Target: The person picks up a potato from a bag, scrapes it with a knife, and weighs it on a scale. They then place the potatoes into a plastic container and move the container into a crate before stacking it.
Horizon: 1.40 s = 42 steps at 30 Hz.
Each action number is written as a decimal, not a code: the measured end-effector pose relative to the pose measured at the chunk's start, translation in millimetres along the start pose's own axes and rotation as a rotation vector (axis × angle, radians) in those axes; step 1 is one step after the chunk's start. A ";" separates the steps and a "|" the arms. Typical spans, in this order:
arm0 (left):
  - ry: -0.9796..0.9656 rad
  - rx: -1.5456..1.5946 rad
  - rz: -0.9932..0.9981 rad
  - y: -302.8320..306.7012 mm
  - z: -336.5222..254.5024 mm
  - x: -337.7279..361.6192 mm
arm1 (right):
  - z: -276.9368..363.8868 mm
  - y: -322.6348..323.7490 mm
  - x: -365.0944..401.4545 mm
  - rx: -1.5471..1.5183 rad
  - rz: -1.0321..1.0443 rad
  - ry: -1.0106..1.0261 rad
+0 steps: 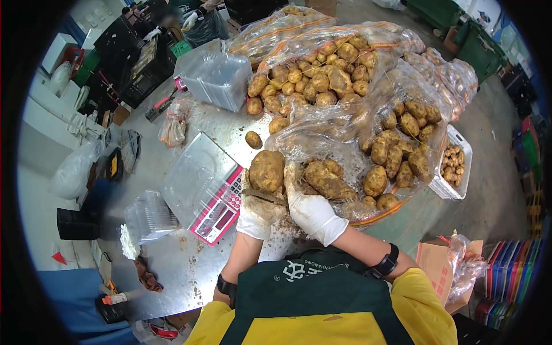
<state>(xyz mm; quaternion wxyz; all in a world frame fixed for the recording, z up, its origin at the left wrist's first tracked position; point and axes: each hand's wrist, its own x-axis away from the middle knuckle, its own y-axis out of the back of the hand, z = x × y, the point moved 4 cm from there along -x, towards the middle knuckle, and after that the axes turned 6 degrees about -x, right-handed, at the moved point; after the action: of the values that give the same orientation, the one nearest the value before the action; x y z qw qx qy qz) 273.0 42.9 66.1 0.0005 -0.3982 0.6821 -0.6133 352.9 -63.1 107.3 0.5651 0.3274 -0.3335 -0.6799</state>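
Observation:
My left hand (257, 216), in a soiled white glove, holds a large round potato (267, 171) above the metal table. A thin dark brown strip (264, 197) crosses that palm just below the potato; what it is I cannot tell. My right hand (313, 214), gloved too, is beside it with fingers stretched upward, fingertips close to the potato's right side. Just right of those fingers, a long dirt-covered potato (329, 181) lies at the mouth of an open plastic bag (322, 131) of potatoes. A single small potato (253, 139) rests on the table behind my left hand.
Left of my hands is a pink-edged digital scale (217, 215) with a clear plastic tray (198, 169) on it. Stacked clear containers (215, 80) stand behind. More potato bags (282, 31) fill the back. A white crate (460, 181) of small potatoes stands right. Another person's gloved hand (190, 22) shows far back.

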 end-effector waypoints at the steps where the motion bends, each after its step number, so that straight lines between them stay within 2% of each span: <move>1: -0.003 0.004 -0.006 2.1 -0.4 -0.6 | -3.2 -1.0 -0.2 -0.012 -0.004 -0.015; 3: 0.074 0.031 0.051 -9.6 2.0 7.4 | -10.3 -2.9 -2.8 -0.038 -0.011 -0.046; 6: 0.156 0.091 0.114 -31.7 3.0 24.2 | -23.7 9.1 -12.4 -0.177 -0.162 -0.325; 7: 0.181 0.111 0.132 -35.7 3.5 26.4 | -35.3 2.9 -12.0 -0.240 -0.226 -0.304; 11: -0.014 0.063 0.041 -38.3 3.0 15.4 | -8.9 26.1 -14.6 -0.244 -0.277 -0.259; 14: -0.038 0.046 0.174 -50.9 3.4 21.5 | -1.0 38.0 -17.0 -0.443 -0.418 -0.220; 17: -0.103 0.026 0.155 -59.6 8.8 22.0 | 3.7 36.9 -16.5 -0.423 -0.537 -0.090; 21: -0.270 -0.174 0.177 -58.3 13.3 22.7 | 7.1 44.9 -21.6 -0.497 -0.495 -0.093; 22: -0.254 -0.163 0.135 -48.9 17.3 16.7 | 7.0 43.1 -24.6 -0.562 -0.424 -0.165; 24: -0.227 -0.118 0.088 -51.7 25.7 21.1 | 3.0 35.3 -21.9 -0.599 -0.435 -0.191; 27: -0.129 -0.057 0.047 -46.4 28.5 22.7 | -6.3 29.9 -19.9 -0.751 -0.409 -0.127; 31: -0.103 -0.092 0.054 -36.2 34.4 16.9 | -6.6 37.7 -17.2 -0.648 -0.362 -0.134; 39: -0.179 -0.103 0.023 -36.2 38.1 22.5 | -13.6 26.8 -14.3 -0.769 -0.278 -0.268; 42: -0.142 -0.060 -0.030 -41.1 37.2 21.1 | -10.5 30.3 -12.8 -0.681 -0.326 -0.206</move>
<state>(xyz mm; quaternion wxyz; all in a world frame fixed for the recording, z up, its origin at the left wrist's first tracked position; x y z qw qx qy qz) 299.1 3.1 101.6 0.0278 -0.4507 0.6923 -0.5629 380.0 -55.5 127.3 0.4894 0.1001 -0.0873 -0.8619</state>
